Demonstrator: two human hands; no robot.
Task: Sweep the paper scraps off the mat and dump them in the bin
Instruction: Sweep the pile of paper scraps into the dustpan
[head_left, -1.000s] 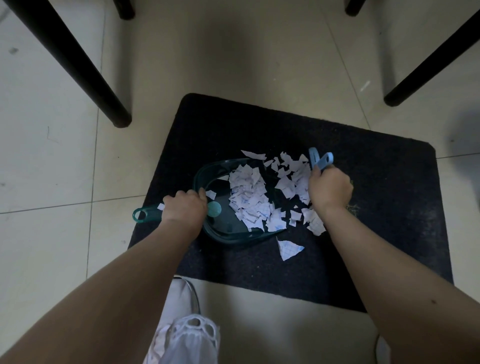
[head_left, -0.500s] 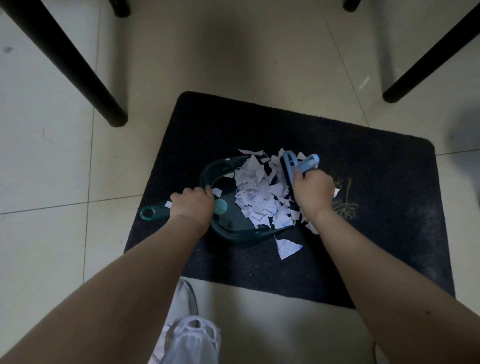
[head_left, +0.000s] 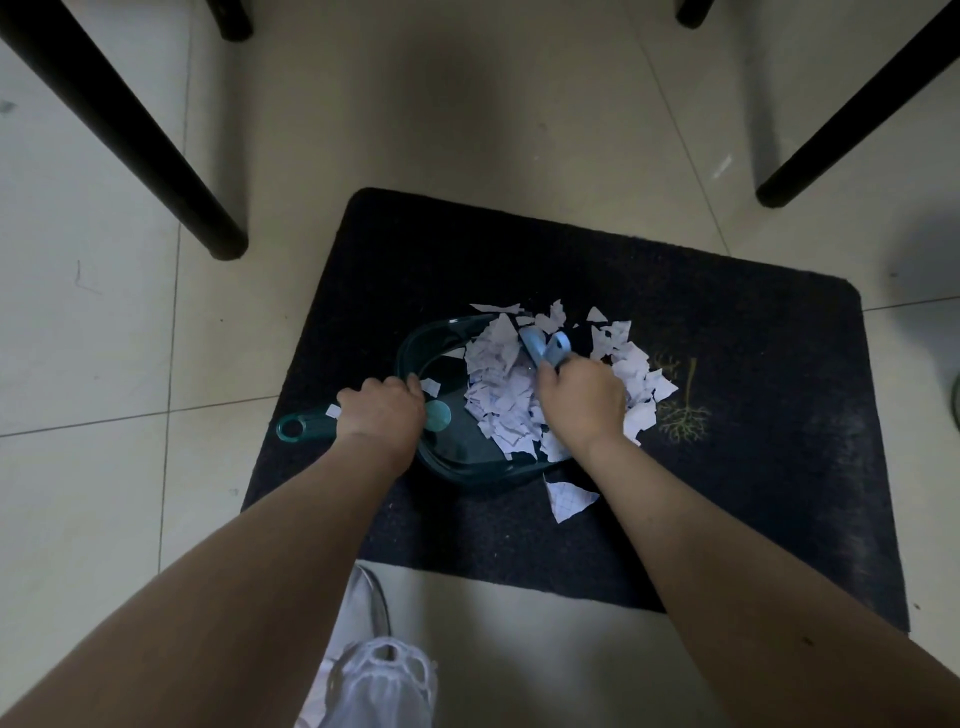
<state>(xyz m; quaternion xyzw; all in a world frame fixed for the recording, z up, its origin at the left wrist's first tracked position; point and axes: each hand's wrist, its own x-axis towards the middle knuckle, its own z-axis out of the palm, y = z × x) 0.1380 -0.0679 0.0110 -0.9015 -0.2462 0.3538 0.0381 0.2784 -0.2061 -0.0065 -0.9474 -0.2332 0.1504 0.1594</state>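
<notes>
Floor (head_left: 467, 130): pale tiles, thin grout lines.
Mat (head_left: 753, 467): dark, flat on floor.
Black legs (head_left: 156, 156): on tiles beyond mat, left and right.
Shoe (head_left: 384, 670): white, on tiles just near of mat.

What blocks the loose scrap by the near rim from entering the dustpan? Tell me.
The dustpan's own raised near wall does: the loose scrap lies on the mat outside it, not at the open mouth. The right hand grips the brush up among the paper scraps.
</notes>
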